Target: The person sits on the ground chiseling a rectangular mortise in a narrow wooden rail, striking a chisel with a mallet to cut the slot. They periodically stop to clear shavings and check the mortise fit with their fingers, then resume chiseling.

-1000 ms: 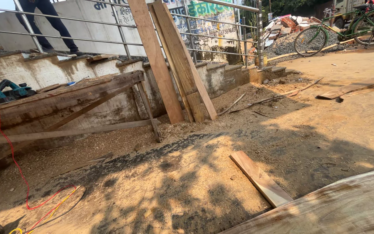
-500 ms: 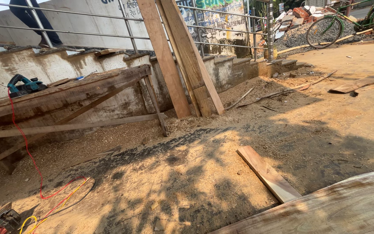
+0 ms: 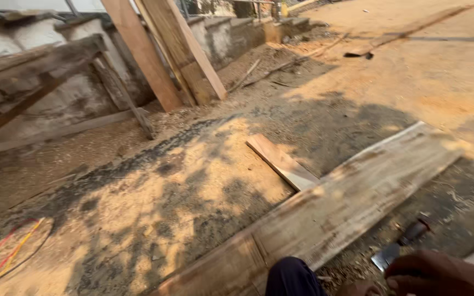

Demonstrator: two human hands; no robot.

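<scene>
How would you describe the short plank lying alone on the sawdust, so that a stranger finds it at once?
Start from the long weathered plank that crosses the foreground. Just behind its middle, on the sawdust-covered ground, lies the short plank, its near end tucked behind the long one. It is much smaller and paler, and lies flat, unlike the tall boards leaning on the wall.

Bare hand — no glove; dark navy trouser knee
</scene>
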